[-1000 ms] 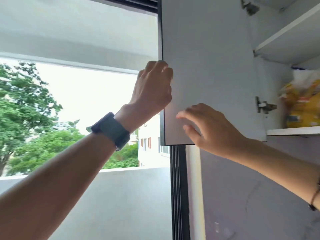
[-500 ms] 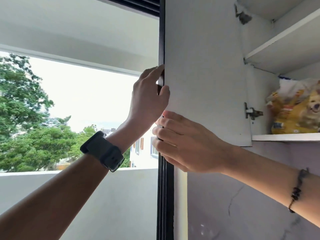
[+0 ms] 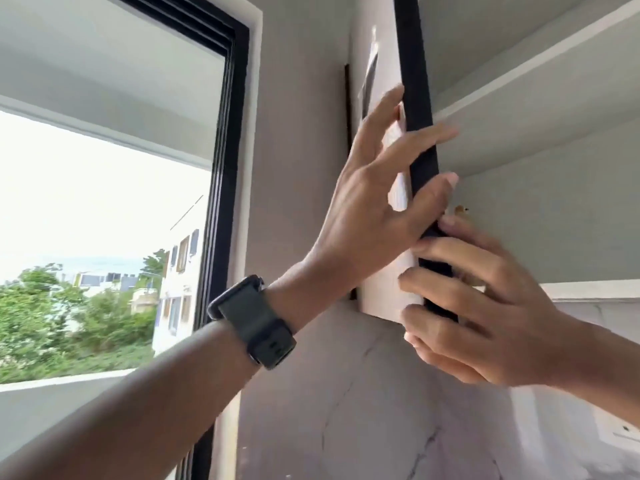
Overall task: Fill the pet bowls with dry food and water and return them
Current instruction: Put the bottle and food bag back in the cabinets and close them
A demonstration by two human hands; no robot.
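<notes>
A wall cupboard's door (image 3: 417, 140) stands edge-on to me, its black edge up the middle of the view. My left hand (image 3: 374, 202), with a dark watch on the wrist, wraps that edge from the left, thumb across the front. My right hand (image 3: 481, 306) grips the door's lower edge from the right, fingers curled around it. Behind the door lies the open cupboard with its white shelves (image 3: 533, 84). No bowl and no food bag show in the head view.
A black-framed window (image 3: 225, 168) at the left looks out on trees and buildings. Below the cupboard is a marbled grey wall (image 3: 346, 393) with a white socket plate (image 3: 620, 427) at the lower right.
The door has swung from showing its broad white inner face to standing edge-on. Both hands stayed on its edge. My view shifted, and the yellow pet food bag on the shelf dropped out of sight.
</notes>
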